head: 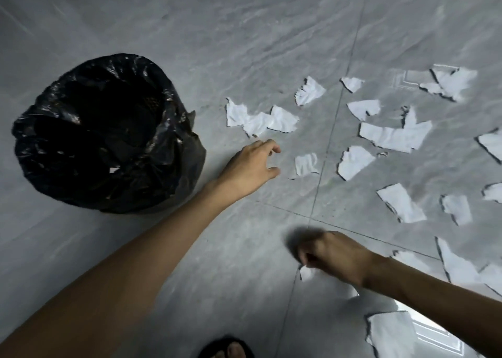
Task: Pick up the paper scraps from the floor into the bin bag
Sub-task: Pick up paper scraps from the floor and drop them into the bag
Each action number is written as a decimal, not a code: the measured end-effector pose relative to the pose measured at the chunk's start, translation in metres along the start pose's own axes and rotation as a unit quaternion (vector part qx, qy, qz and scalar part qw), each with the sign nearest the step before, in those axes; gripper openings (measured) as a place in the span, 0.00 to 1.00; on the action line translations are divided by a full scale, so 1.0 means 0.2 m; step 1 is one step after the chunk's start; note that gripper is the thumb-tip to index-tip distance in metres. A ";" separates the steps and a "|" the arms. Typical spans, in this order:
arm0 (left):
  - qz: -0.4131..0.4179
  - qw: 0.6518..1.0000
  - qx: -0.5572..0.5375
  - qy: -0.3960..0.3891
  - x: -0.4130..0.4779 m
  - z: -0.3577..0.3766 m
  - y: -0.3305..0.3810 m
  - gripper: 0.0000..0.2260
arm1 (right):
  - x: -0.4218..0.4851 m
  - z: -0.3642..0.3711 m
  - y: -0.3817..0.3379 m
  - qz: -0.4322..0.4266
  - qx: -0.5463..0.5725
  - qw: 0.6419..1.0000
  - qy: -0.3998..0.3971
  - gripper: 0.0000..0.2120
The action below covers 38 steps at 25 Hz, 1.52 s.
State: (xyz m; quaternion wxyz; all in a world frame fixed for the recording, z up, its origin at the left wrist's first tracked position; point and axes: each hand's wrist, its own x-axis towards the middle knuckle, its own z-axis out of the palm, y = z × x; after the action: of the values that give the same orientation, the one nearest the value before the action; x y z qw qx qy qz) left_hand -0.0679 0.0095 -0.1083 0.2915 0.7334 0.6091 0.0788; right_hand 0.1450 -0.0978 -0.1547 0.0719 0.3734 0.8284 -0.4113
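Note:
A black bin bag (108, 132) stands open on the grey tiled floor at the left. Several torn white paper scraps lie scattered across the middle and right of the floor. My left hand (252, 165) reaches over the floor with fingers apart, just left of a small scrap (306, 163) and below a cluster of scraps (260, 120). My right hand (334, 257) is lower, fingers closed on a small white scrap (306, 273) that hangs under them. A long scrap (394, 136) lies further right.
The grey tile floor (271, 45) has dark grout lines crossing near my right hand. My foot in a dark sandal (231, 349) shows at the bottom edge. A large scrap (391, 333) lies at the lower right.

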 end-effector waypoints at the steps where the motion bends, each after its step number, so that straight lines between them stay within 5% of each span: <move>1: 0.018 1.000 0.012 -0.011 0.05 0.06 0.02 0.20 | -0.01 -0.04 0.01 0.005 0.012 1.000 0.028 0.04; 3: 0.062 0.997 0.047 -0.025 0.14 0.18 0.08 0.24 | -0.01 -0.14 0.08 0.053 0.084 0.984 0.148 0.06; 5: 0.081 0.993 0.079 -0.033 0.22 0.28 0.11 0.23 | 0.01 -0.28 0.21 0.134 0.097 0.937 0.309 0.10; 7: 0.077 0.993 0.081 -0.031 0.27 0.34 0.10 0.17 | 0.03 -0.43 0.37 0.225 0.118 0.889 0.380 0.15; 11: 0.052 0.999 0.012 0.000 0.25 0.38 0.06 0.05 | 0.15 -0.50 0.54 0.278 0.074 0.897 0.335 0.15; 16: -0.019 0.979 -0.001 0.205 0.37 0.12 -0.13 0.01 | 0.22 -0.45 0.59 0.244 -0.006 0.902 0.355 0.03; 20: -0.053 0.989 0.079 0.110 0.49 0.07 -0.27 0.04 | 0.27 -0.45 0.52 0.193 0.025 0.901 0.387 0.03; 26: -0.019 0.985 0.078 0.154 0.42 0.12 -0.22 0.05 | 0.29 -0.50 0.35 0.167 0.180 0.885 0.395 0.05; 34: -0.013 0.942 -0.176 0.285 -0.03 -0.31 0.12 0.03 | 0.33 -0.64 0.14 0.184 0.433 0.794 0.385 0.02; 38: 0.069 0.905 -0.023 0.419 -0.30 -0.71 0.13 0.02 | 0.47 -0.78 -0.15 0.120 0.471 0.798 0.357 0.08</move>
State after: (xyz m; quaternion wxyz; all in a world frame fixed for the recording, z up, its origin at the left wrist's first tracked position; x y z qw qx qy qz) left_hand -0.1265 -0.0033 0.0357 0.0203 0.6659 0.6212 0.4125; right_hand 0.0868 0.0584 -0.0744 -0.3645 0.5779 0.4483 -0.5763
